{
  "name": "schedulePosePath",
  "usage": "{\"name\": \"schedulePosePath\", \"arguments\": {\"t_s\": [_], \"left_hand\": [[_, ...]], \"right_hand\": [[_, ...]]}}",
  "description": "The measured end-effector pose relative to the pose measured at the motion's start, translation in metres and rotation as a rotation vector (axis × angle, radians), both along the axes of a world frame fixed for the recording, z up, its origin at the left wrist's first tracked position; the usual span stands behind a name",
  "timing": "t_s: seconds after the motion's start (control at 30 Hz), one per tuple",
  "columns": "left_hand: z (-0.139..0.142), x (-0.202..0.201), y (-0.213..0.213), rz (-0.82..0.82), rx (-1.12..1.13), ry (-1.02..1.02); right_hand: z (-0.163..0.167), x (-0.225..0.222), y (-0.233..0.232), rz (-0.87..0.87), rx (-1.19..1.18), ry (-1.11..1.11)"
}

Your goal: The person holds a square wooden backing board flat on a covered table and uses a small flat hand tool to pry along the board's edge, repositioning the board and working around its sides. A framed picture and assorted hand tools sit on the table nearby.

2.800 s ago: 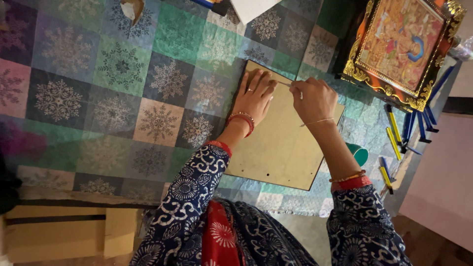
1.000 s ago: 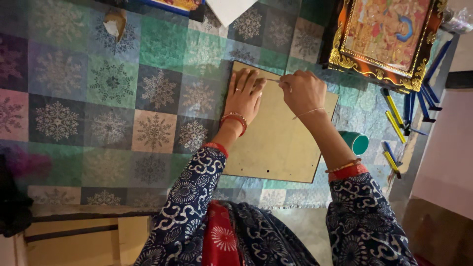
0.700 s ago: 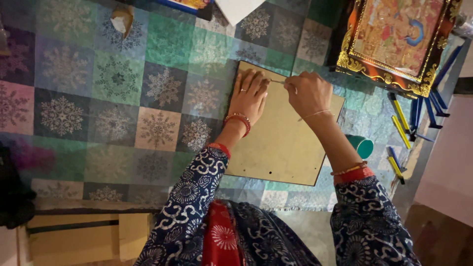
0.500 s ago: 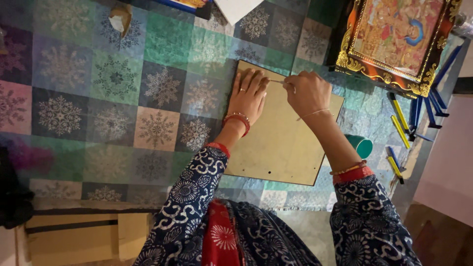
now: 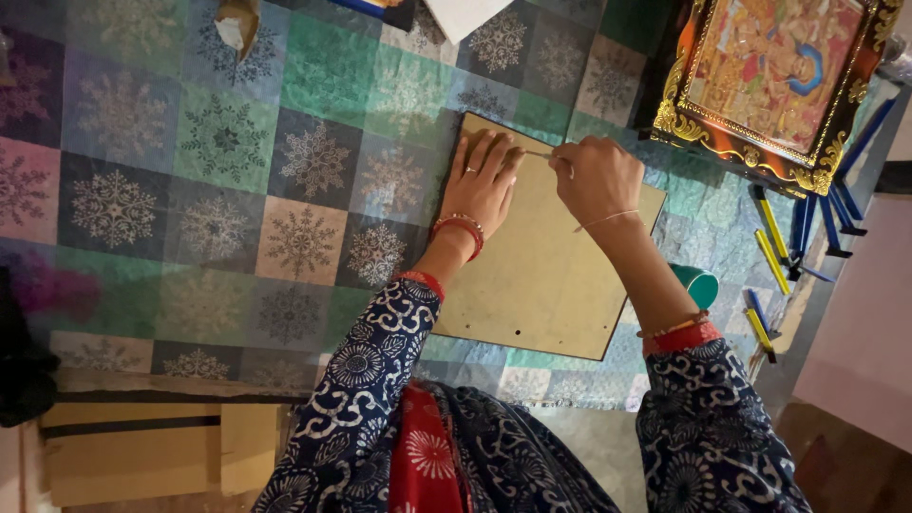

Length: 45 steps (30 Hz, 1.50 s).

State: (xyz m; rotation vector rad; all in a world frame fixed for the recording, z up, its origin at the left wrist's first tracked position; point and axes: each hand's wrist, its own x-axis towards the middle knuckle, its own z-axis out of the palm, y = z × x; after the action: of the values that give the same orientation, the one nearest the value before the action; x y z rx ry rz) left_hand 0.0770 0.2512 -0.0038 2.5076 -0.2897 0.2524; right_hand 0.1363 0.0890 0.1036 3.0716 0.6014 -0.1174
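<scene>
Flat tan rectangular board (image 5: pixel 541 275) lying on patterned snowflake-print cloth (image 5: pixel 218 161). Left hand (image 5: pixel 483 185) spread open, palm down, pressing board's upper left corner. Right hand (image 5: pixel 597 176) closed, pinching thin stick-like tool (image 5: pixel 538 153), tip just beside left fingertips.

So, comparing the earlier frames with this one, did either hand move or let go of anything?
Almost nothing changed. The left hand stays pressed flat on the tan board, and the right hand keeps pinching a thin stick-like tool at the board's top edge near the left fingertips. Nothing was picked up or released. The board, patterned cloth and gold-framed picture lie as before; only the camera view shifted slightly.
</scene>
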Motion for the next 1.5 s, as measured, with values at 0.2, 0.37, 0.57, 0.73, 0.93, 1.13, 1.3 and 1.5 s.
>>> {"name": "schedulePosePath", "arguments": {"t_s": [0.2, 0.37, 0.57, 0.73, 0.93, 1.13, 1.3, 1.5], "left_hand": [[0.000, 0.001, 0.000, -0.006, 0.012, -0.003], [0.002, 0.001, 0.001, 0.001, -0.027, -0.008], [0.004, 0.002, 0.001, -0.002, -0.038, -0.010], [0.007, 0.003, 0.001, 0.015, -0.078, -0.032], [0.009, 0.003, 0.002, 0.010, -0.075, -0.019], [0.012, 0.005, 0.003, 0.013, -0.057, -0.029], [0.013, 0.005, 0.003, 0.010, -0.071, -0.006], [0.013, 0.005, 0.003, 0.008, -0.053, -0.006]], "right_hand": [[0.000, 0.001, 0.002, 0.007, -0.032, -0.002], [-0.004, 0.001, 0.000, 0.036, -0.050, -0.017], [-0.017, 0.005, -0.001, 0.197, -0.212, -0.064], [-0.009, 0.015, -0.008, 0.320, -0.153, 0.025], [-0.009, 0.026, -0.003, 0.451, -0.324, -0.141], [-0.019, 0.028, 0.006, 0.325, -0.481, 0.052], [-0.013, 0.028, -0.002, 0.398, -0.295, -0.003], [-0.018, 0.028, 0.006, 0.409, -0.549, -0.030]]}}
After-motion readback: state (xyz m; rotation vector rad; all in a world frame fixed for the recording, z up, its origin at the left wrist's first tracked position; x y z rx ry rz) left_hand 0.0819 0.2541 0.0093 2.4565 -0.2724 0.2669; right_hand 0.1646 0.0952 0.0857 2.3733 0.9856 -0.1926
